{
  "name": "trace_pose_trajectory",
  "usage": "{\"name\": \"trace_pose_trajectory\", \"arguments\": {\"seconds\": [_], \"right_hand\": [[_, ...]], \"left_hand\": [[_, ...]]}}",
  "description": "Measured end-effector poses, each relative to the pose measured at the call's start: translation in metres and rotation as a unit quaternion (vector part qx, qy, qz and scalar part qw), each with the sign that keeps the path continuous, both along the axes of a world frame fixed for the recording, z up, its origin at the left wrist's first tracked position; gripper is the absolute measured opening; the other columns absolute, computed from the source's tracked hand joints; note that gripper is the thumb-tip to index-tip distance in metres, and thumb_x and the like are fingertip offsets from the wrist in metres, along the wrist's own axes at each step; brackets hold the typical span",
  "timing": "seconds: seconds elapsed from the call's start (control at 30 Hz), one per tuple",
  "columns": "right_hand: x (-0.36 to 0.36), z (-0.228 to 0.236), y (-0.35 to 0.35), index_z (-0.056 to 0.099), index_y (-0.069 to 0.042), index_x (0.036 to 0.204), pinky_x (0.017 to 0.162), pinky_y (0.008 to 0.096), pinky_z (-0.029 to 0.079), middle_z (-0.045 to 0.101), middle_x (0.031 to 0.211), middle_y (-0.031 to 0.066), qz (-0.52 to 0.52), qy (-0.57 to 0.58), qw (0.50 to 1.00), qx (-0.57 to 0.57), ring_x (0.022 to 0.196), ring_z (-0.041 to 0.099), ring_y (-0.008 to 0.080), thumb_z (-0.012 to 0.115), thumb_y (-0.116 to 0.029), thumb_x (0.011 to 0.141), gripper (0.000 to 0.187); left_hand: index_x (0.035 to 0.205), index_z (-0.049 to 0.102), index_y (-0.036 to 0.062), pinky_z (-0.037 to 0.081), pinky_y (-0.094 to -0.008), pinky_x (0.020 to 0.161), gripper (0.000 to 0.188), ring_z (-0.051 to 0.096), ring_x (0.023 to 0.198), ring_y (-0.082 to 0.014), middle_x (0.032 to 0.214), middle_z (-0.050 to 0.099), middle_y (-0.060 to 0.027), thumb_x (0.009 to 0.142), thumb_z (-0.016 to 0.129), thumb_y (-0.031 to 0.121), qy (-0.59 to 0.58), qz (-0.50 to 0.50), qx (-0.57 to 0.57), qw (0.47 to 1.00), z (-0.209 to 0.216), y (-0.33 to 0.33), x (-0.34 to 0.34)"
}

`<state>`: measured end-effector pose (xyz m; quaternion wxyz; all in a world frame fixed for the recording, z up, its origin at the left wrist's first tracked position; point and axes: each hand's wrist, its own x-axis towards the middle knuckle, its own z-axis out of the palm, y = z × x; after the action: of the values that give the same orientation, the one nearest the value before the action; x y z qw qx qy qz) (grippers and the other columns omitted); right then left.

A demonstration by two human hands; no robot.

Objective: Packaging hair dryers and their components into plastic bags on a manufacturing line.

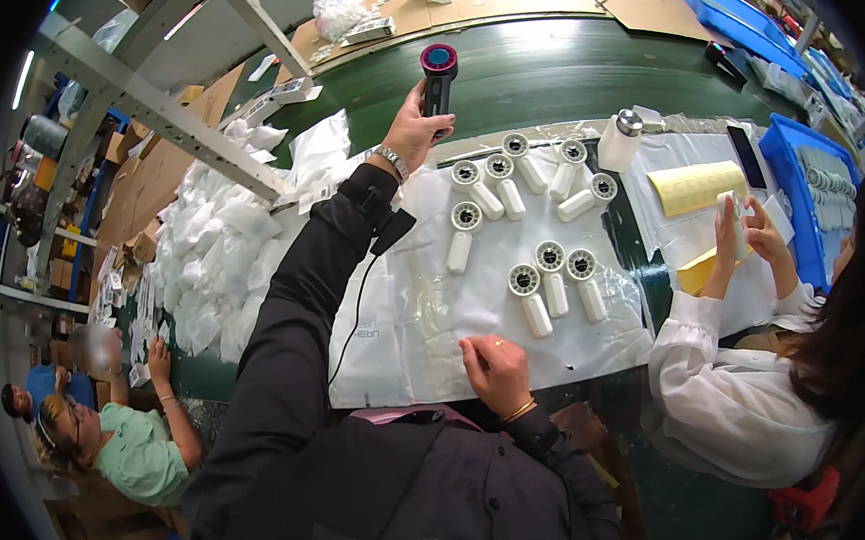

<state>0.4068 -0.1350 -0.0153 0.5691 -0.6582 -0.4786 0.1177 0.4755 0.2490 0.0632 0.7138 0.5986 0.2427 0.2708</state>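
My left hand (415, 128) is stretched far forward, closed round the handle of a black handheld fan (439, 62). The fan stands upright, its round head ringed in magenta with a blue centre. Close to my body, my right hand (497, 373) rests on the plastic-covered work surface (386, 357) with its fingers curled; what they may hold is hidden. Beyond it lie white handheld fans (537, 312) with round black-and-white heads. Another group of white handheld fans (506, 197) lies farther forward, between my two hands.
Left of my arm is a heap of white bagged items (207, 264). A white bottle (619, 141) stands near a yellow sheet (699, 186) and a blue crate (806, 161). One co-worker (746, 382) handles a small item at right; another (145, 441) sits at left. A green belt (537, 67) runs behind.
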Motion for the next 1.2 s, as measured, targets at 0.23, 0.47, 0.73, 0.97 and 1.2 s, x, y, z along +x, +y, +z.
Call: {"name": "trace_pose_trajectory", "arguments": {"seconds": [0.23, 0.47, 0.73, 0.97, 1.2], "right_hand": [[0.004, -0.002, -0.001, 0.069, -0.004, 0.089, 0.057, 0.0414, 0.047, 0.06, 0.068, 0.0082, -0.003, -0.009, 1.0, -0.007, 0.059, 0.06, 0.0287, 0.077, -0.008, 0.093, 0.01], [0.008, -0.001, 0.004, 0.07, -0.004, 0.088, 0.054, 0.0398, 0.043, 0.057, 0.066, 0.0077, 0.0, -0.019, 1.0, 0.013, 0.055, 0.056, 0.0262, 0.078, -0.004, 0.091, 0.009], [0.007, -0.002, 0.005, 0.069, -0.005, 0.088, 0.057, 0.0415, 0.047, 0.059, 0.069, 0.008, 0.011, -0.026, 1.0, -0.01, 0.06, 0.06, 0.0287, 0.077, -0.005, 0.091, 0.009], [0.008, 0.001, 0.005, 0.069, -0.005, 0.089, 0.059, 0.0419, 0.049, 0.06, 0.071, 0.0078, 0.01, -0.02, 1.0, -0.006, 0.062, 0.061, 0.0287, 0.078, -0.005, 0.091, 0.009], [0.008, 0.002, 0.003, 0.069, -0.005, 0.089, 0.058, 0.0414, 0.048, 0.06, 0.069, 0.0085, 0.009, -0.023, 1.0, -0.015, 0.062, 0.061, 0.0295, 0.077, -0.006, 0.092, 0.009]], "left_hand": [[0.151, 0.047, 0.0082, 0.058, -0.036, 0.087, 0.069, 0.064, 0.098, -0.0164, 0.113, 0.058, -0.0053, 0.09, 0.073, -0.009, 0.026, 0.007, -0.023, 0.999, -0.056, 0.042, 0.045], [0.123, 0.055, 0.0001, 0.058, -0.0342, 0.087, 0.031, 0.066, 0.099, -0.0182, 0.105, 0.065, -0.0069, 0.097, 0.071, -0.004, -0.013, 0.005, -0.024, 1.0, -0.092, 0.077, 0.071], [0.134, 0.054, -0.0061, 0.06, -0.0327, 0.096, 0.036, 0.069, 0.105, -0.0216, 0.112, 0.066, -0.0098, 0.101, 0.069, -0.002, -0.149, -0.055, -0.073, 0.985, -0.101, 0.092, 0.104], [0.137, 0.05, -0.0127, 0.067, -0.0372, 0.093, 0.047, 0.076, 0.104, -0.0331, 0.117, 0.065, -0.018, 0.102, 0.073, 0.007, -0.024, 0.05, -0.077, 0.996, -0.086, 0.072, 0.11], [0.143, 0.042, -0.0136, 0.069, -0.0434, 0.085, 0.061, 0.078, 0.097, -0.0398, 0.112, 0.067, -0.0253, 0.099, 0.077, 0.008, 0.034, 0.111, -0.12, 0.986, -0.073, 0.067, 0.092]]}}
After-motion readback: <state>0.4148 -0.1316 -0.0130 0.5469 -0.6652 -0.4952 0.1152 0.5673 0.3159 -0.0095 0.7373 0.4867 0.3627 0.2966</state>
